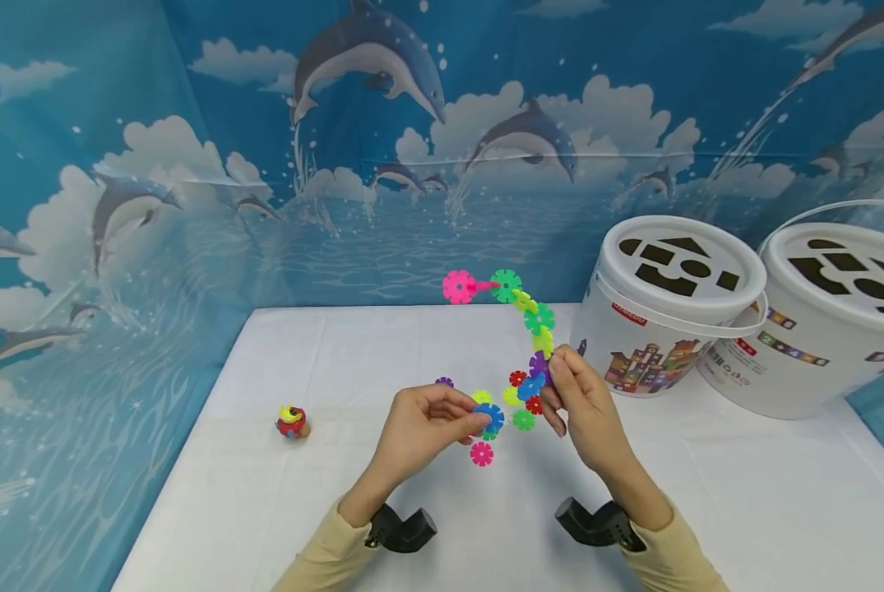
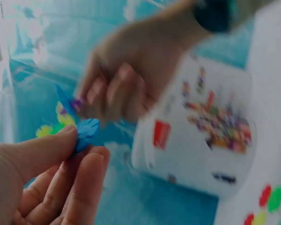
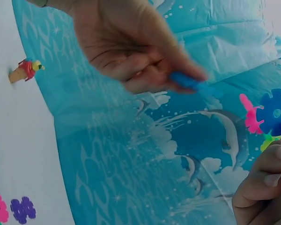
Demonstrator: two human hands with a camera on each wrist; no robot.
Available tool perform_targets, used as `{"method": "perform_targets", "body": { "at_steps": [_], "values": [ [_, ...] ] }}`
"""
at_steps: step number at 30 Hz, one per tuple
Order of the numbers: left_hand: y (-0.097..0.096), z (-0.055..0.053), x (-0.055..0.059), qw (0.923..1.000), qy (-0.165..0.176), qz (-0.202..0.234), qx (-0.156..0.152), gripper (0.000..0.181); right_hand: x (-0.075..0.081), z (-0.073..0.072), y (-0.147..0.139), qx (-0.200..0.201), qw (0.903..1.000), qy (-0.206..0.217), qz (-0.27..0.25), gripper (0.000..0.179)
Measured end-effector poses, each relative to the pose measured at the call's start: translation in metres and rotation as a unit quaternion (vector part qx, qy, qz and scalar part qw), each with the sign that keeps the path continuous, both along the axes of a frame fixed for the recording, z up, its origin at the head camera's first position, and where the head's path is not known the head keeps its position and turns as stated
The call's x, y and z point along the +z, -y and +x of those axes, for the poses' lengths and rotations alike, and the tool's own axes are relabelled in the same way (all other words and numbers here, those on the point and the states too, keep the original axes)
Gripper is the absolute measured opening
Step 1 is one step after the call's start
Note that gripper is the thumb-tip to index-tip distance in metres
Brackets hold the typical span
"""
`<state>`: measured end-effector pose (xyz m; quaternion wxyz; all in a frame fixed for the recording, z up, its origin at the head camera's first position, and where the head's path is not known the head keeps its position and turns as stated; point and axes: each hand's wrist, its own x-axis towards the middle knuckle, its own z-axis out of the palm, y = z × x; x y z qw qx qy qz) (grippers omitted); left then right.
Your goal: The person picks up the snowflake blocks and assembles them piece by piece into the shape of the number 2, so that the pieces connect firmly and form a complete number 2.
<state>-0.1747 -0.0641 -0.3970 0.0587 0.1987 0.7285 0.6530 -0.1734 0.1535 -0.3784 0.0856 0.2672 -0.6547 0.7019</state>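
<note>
My left hand [image 1: 421, 429] pinches a blue snowflake disc [image 1: 492, 417] between thumb and fingers; the same disc [image 3: 189, 82] shows in the right wrist view. My right hand [image 1: 588, 407] grips the lower end of a curved chain of linked discs [image 1: 540, 319]. From its far end the chain runs pink, green, yellow, green, yellow, purple, and a blue disc [image 3: 274, 112] at the near end. Both hands are raised above the table, the left one slightly lower. Loose discs, among them a pink one [image 1: 482, 454] and a green one [image 1: 524, 419], lie beneath and between the hands.
Two white lidded buckets stand at the right, the nearer-to-hand bucket [image 1: 597, 329] beside the other bucket [image 1: 767, 374]. A small red and yellow toy figure [image 1: 292, 422] is on the left of the white table [image 1: 219, 493]. A dolphin-print curtain [image 1: 323, 238] hangs behind.
</note>
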Motion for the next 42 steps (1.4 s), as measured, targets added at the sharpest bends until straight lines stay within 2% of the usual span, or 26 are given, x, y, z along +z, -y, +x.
{"method": "perform_targets", "body": {
  "at_steps": [4,9,17,29,32,37,42],
  "values": [
    [-0.004,0.013,0.015,0.9983,0.004,0.049,-0.033,0.016,0.001,0.002,0.0,0.029,0.9993,0.011,-0.02,0.025],
    [-0.007,0.02,0.016,0.9951,-0.001,0.087,-0.046,0.013,0.001,0.004,0.002,0.005,0.9999,-0.002,0.009,0.022],
    [-0.012,0.018,0.012,0.9936,-0.012,0.106,-0.038,0.013,-0.003,0.006,0.006,-0.04,0.9971,-0.035,0.054,0.021],
    [-0.014,0.016,0.007,0.9932,0.008,0.116,-0.011,0.016,-0.006,0.006,0.008,-0.082,0.99,-0.075,0.087,0.021],
    [-0.015,0.016,0.007,0.9935,0.019,0.111,-0.015,0.016,-0.007,0.006,0.009,-0.094,0.9873,-0.083,0.098,0.021],
    [-0.015,0.017,0.006,0.9911,0.039,0.121,-0.038,0.018,-0.009,0.007,0.01,-0.112,0.9822,-0.096,0.116,0.022],
    [-0.016,0.017,0.004,0.9879,0.052,0.139,-0.046,0.019,-0.01,0.008,0.014,-0.117,0.9828,-0.098,0.105,0.022]
  ]
}}
